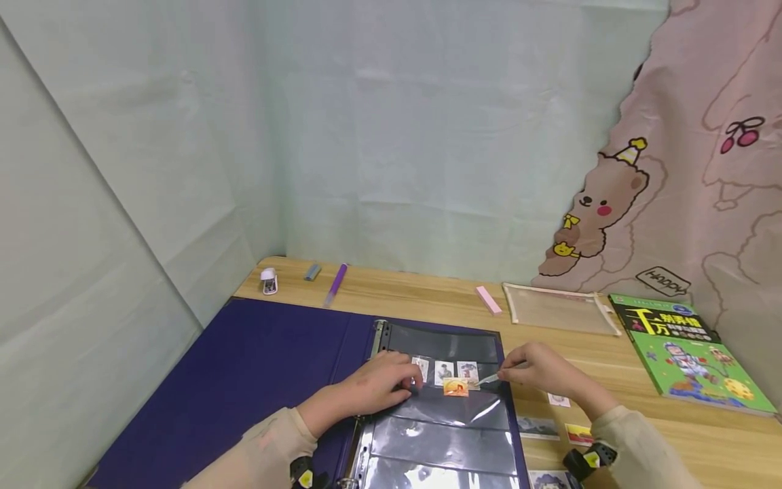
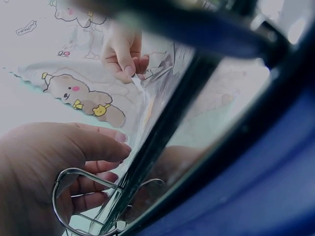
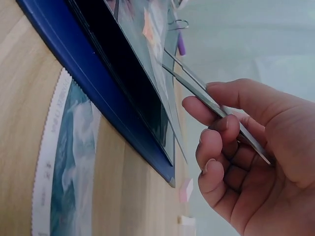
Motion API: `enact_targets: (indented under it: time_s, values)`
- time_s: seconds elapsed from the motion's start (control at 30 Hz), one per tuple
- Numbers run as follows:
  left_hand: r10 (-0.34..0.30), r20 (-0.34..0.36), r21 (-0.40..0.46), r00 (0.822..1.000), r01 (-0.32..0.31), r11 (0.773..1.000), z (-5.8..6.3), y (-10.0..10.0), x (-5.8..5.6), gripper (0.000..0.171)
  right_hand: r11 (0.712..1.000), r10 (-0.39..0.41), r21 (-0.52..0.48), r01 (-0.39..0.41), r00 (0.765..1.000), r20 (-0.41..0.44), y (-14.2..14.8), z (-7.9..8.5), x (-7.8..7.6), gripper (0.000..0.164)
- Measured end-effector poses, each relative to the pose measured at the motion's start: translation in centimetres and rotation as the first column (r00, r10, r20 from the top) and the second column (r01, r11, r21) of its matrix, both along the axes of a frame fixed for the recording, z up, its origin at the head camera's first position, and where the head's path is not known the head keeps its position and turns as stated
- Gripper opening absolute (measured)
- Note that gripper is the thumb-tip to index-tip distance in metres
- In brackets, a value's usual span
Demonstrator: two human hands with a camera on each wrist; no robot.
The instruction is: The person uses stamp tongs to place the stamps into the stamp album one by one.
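A stamp album (image 1: 269, 367) with a dark blue cover lies unfolded, its black page (image 1: 442, 445) crossed by clear pocket strips. Several small stamps (image 1: 444, 371) stand in one row of the page. An orange stamp (image 1: 455, 387) lies at that row's lower edge, overlapping the stamps behind. Metal tweezers (image 3: 197, 91) are pinched between thumb and fingers of my right hand (image 1: 537, 370), their tips beside the orange stamp. My left hand (image 1: 381, 384) rests on the page's left part, fingers loosely bent, near the metal ring (image 2: 59, 196) of the binder.
Right of the album lie loose stamps, among them a grey landscape one (image 1: 537, 428) and a yellow-red one (image 1: 579, 435). Behind are a purple pen (image 1: 337, 282), a pink eraser (image 1: 489, 300), a mesh pouch (image 1: 559, 310) and a small white-topped item (image 1: 269, 280). A green book (image 1: 690, 353) lies far right.
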State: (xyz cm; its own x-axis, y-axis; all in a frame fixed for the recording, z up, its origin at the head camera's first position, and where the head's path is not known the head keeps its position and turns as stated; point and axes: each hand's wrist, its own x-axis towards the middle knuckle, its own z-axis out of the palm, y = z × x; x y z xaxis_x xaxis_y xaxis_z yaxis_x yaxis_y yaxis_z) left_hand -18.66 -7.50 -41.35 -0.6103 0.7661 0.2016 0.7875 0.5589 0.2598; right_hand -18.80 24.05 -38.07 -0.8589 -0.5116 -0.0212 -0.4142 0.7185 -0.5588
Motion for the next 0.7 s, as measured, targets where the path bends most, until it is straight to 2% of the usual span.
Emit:
enact_targets:
  time_s: [0.2,0.4,0.7]
  values:
    - [-0.001,-0.007,-0.001,1.0,0.001,1.0,0.0,0.1,0.0,0.014,0.998,0.033,-0.063,-0.032,0.999,0.025,-0.1,-0.5,-0.3,0.017]
    - [-0.001,-0.013,0.009,1.0,0.001,1.0,-0.1,0.1,0.1,0.014,0.99,0.066,-0.124,-0.066,0.998,-0.005,-0.3,-0.6,-0.3,0.016]
    - [0.002,-0.005,0.021,1.0,-0.002,1.0,0.0,0.0,0.0,0.014,0.987,0.077,-0.136,-0.08,0.997,-0.03,-1.3,-0.8,-0.4,0.014]
